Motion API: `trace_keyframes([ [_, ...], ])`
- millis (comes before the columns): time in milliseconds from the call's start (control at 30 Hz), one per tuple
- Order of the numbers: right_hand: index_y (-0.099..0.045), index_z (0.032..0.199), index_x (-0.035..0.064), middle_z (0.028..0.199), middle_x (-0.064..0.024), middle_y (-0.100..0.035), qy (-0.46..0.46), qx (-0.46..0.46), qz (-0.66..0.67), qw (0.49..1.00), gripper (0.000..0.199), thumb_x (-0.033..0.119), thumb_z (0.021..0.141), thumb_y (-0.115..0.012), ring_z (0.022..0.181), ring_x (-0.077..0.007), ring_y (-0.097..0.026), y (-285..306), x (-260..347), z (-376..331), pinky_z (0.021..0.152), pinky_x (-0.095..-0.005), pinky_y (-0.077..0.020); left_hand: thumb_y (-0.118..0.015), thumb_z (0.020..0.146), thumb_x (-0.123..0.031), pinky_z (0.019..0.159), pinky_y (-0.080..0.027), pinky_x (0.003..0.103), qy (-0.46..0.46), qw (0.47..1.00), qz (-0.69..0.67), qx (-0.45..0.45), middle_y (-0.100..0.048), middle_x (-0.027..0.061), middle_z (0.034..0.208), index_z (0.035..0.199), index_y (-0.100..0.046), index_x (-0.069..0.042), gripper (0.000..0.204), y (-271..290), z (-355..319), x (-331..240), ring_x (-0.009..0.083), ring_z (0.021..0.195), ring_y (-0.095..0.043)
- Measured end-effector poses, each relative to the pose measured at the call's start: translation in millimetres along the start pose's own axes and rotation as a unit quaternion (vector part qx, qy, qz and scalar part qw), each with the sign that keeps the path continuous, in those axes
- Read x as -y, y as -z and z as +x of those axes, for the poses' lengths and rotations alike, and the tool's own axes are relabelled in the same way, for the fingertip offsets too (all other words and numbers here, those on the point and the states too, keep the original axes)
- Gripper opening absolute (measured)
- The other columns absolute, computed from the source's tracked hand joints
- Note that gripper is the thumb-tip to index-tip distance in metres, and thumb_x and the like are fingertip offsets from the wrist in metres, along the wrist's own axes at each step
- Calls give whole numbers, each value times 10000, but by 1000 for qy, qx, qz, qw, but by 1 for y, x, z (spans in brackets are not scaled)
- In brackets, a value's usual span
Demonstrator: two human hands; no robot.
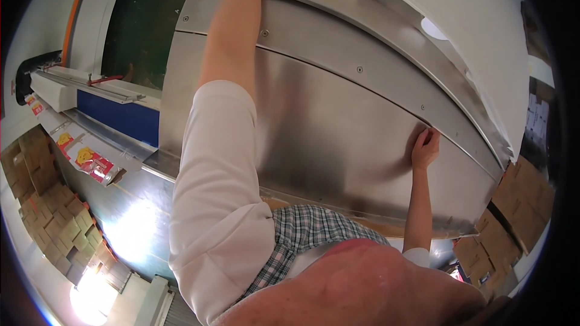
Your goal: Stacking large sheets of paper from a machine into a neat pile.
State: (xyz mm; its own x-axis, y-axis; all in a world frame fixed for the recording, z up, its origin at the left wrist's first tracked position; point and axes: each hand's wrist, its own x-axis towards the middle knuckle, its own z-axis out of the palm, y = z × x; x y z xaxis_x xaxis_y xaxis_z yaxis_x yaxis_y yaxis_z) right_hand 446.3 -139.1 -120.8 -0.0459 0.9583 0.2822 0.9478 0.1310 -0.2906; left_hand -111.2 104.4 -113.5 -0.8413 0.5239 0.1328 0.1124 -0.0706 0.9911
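My left arm (232,42) reaches far forward over a stainless steel worktop (326,127), and its hand lies beyond the top edge of the picture. On the right, my right hand (425,148) rests against the steel by the long seam between two panels. Its fingers are curled in, and whatever they may hold is hidden. Along the far side of the seam runs a raised steel strip with screws (359,69). Beyond that, at the upper right, hangs a white sheet-like cover (453,0) with rounded cut-outs.
To the left are a blue panel (115,115), a metal rail (90,84) and printed cardboard (84,154). Stacked cardboard boxes (57,223) stand at the lower left. More brown boxes (522,205) are at the right. The worktop's front edge runs close to my body.
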Motion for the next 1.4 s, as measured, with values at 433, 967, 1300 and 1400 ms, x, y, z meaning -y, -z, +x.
trace_keyframes([
  [433, -506, 813, 68, 663, -71, -517, 18, -22, 1, 1000, 78, 142, 821, -529, 548, -229, -512, 2, -1, 1, 495, -339, -418, -517, 804, -234, 809, -404, 314, 87, 990, 22, 111, -571, 117, 1069, 1130, -526, 12, 408, 47, -12, 3, 217, 954, -527],
  [967, -520, 832, 78, 696, -86, -552, -11, -15, -27, 999, 75, 148, 808, -523, 604, -267, -550, -6, -7, -6, 532, -357, -441, -557, 636, -668, 982, -313, 414, -317, 615, 488, 532, -478, 221, 1203, 1171, -503, -36, 830, -48, -142, -119, 350, 1110, -463],
  [1300, -567, 866, 60, 707, -104, -593, -36, 5, 130, 991, 127, 177, 819, -551, 642, -201, -587, -6, 16, 46, 590, -307, -455, -745, 533, -374, 930, -239, 595, -383, 616, 478, 495, -494, 92, 1200, 1226, -431, -165, 789, -26, -145, -90, 302, 1149, -418],
  [1400, -574, 899, 49, 764, -110, -607, 100, -19, 217, 971, 118, 135, 819, -557, 689, -181, -597, -9, 89, 125, 631, -284, -461, -740, 537, -369, 954, -204, 605, -343, 611, 500, 508, -504, 86, 1184, 1227, -431, -185, 778, -21, -157, -96, 303, 1140, -423],
])
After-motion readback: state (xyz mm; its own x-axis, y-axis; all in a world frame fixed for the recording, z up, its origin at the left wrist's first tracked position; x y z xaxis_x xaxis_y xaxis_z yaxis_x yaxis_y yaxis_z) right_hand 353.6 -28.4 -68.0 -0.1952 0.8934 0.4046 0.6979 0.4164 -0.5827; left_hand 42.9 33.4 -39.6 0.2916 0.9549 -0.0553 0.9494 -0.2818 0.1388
